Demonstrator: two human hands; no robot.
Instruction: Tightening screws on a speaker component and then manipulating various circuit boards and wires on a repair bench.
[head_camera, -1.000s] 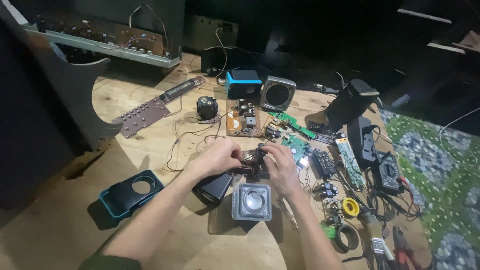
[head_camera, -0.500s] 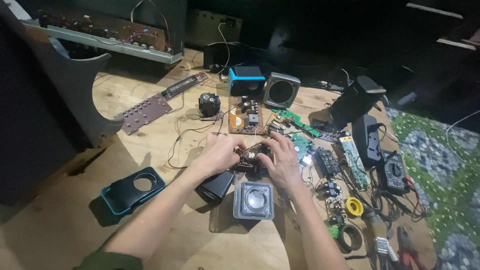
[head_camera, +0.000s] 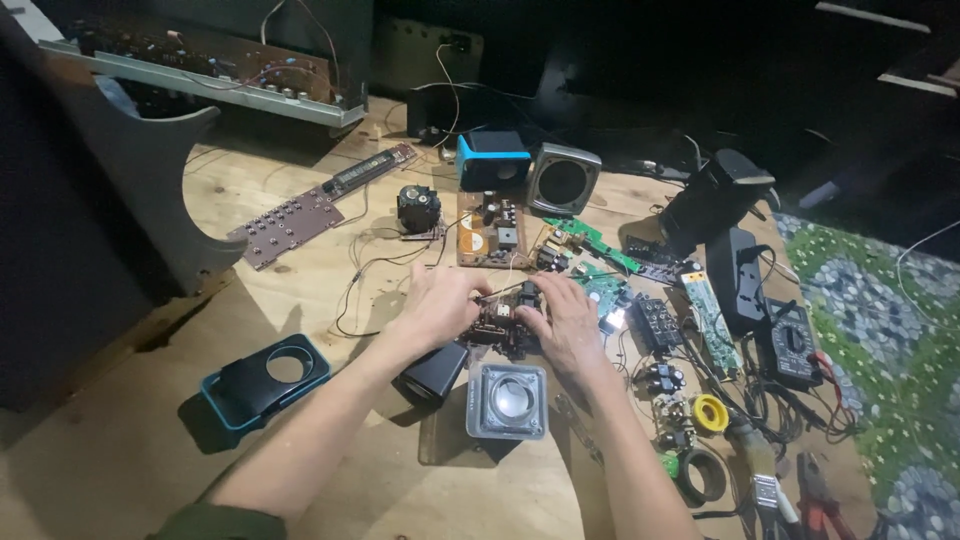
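Both my hands meet on a small dark circuit board (head_camera: 503, 322) in the middle of the wooden table (head_camera: 150, 440). My left hand (head_camera: 440, 300) grips its left side, and my right hand (head_camera: 563, 318) grips its right side. Thin wires run from the board toward the back. Just in front of my hands sits a square grey speaker driver (head_camera: 507, 400), face up. A small black box (head_camera: 432, 373) lies under my left wrist.
A blue-rimmed speaker housing (head_camera: 265, 381) lies front left. A brown circuit board (head_camera: 490, 230), blue speaker (head_camera: 493, 160) and grey speaker (head_camera: 563, 180) stand behind. Green boards (head_camera: 600, 285), a multimeter (head_camera: 790, 342), a yellow tape roll (head_camera: 710, 413) and pliers (head_camera: 815, 490) crowd the right.
My hands stay on the small board with only slight finger shifts. The view has tilted a little, so the scene sits slightly lower.
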